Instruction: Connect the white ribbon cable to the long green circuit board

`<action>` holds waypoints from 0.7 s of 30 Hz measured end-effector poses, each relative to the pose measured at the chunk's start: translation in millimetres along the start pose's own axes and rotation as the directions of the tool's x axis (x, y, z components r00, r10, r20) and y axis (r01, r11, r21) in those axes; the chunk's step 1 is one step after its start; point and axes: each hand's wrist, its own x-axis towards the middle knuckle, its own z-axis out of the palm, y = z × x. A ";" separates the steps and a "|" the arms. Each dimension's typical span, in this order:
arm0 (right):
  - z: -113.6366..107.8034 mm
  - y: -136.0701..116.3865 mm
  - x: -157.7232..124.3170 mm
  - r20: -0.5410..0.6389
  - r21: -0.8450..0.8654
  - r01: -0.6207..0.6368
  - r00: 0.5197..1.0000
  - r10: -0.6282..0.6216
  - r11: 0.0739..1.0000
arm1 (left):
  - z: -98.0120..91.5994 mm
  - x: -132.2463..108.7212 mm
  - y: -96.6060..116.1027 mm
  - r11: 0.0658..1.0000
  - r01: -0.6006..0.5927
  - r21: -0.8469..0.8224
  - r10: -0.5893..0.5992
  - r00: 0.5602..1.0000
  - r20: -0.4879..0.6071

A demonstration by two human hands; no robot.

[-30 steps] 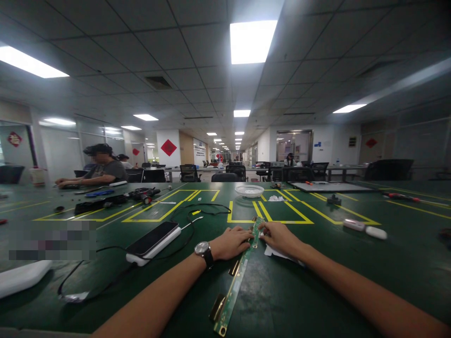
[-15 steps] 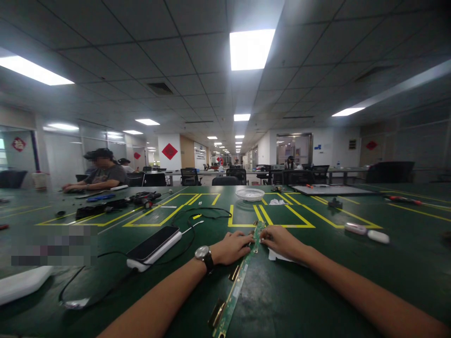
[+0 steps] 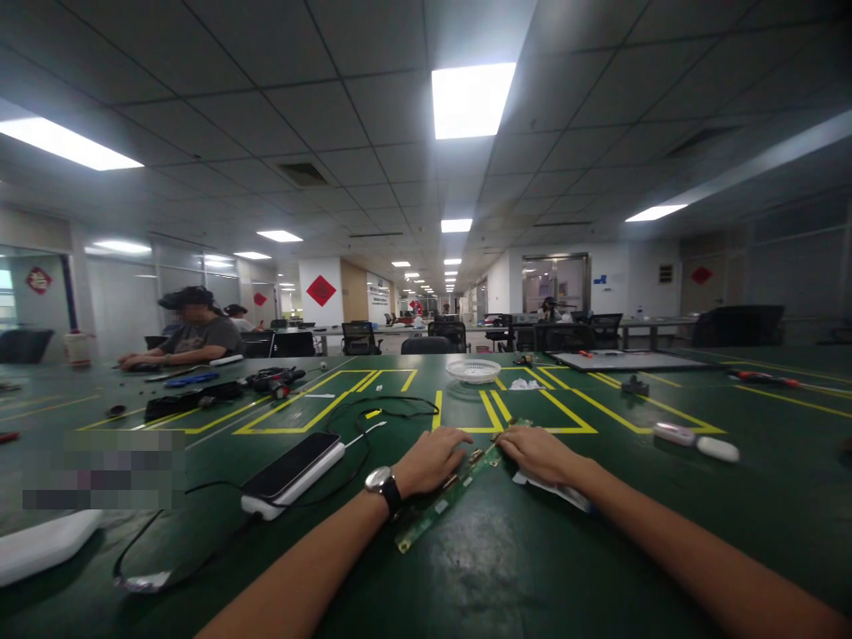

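Green circuit board strip point(image 3: 447, 491) lower centre, slantwise on table point(image 3: 512, 568) | left hand point(image 3: 432, 460) atop its middle, fingers bent, grip unclear | right hand point(image 3: 540, 453) pinching its far end, over white paper point(image 3: 534, 483)

Spread over a green bench point(image 3: 506, 568) crossed by yellow tape lines point(image 3: 565, 413): near left, a dark phone point(image 3: 289, 457) lying on a white power bank point(image 3: 303, 482), with a black cable point(image 3: 373, 404) looping past it and a flat white slab point(image 3: 40, 546) at the near-left edge; far centre, a white mesh basket point(image 3: 473, 369); right, a white-and-pink capsule-shaped gadget point(image 3: 696, 441), with a grey panel point(image 3: 626, 359) and a red-handled tool point(image 3: 759, 379) further off. Seated at the far left, a person point(image 3: 200, 335) with forearms on the bench, beside black tools point(image 3: 266, 380) and a pale cup point(image 3: 78, 348). Overhead, bright ceiling panels point(image 3: 472, 98).
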 end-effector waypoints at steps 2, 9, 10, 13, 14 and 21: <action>-1.2 9.4 -4.2 0.007 -0.089 -0.149 0.989 0.150 0.985 | -1.4 -0.8 2.3 1.000 -0.011 0.019 0.011 1.000 0.026; -1.2 27.7 -14.1 0.020 -0.306 -0.516 0.837 0.547 0.800 | -3.6 -2.8 4.4 0.993 -0.037 0.110 0.031 0.998 0.048; -0.6 28.0 -14.3 0.017 -0.311 -0.529 0.828 0.561 0.790 | -3.2 -2.9 4.0 0.992 -0.037 0.121 0.032 0.998 0.046; 1.4 26.5 -14.2 0.016 -0.313 -0.548 0.814 0.581 0.776 | -1.1 -2.6 2.9 0.988 -0.037 0.147 0.030 0.998 0.048; 1.8 25.7 -14.1 0.019 -0.314 -0.551 0.811 0.585 0.773 | -0.2 -2.4 2.8 0.987 -0.040 0.154 0.033 0.998 0.051; 2.4 23.1 -18.1 0.084 -0.271 -0.554 0.801 0.593 0.787 | 3.0 -1.2 2.5 0.983 -0.066 0.173 0.056 0.996 0.065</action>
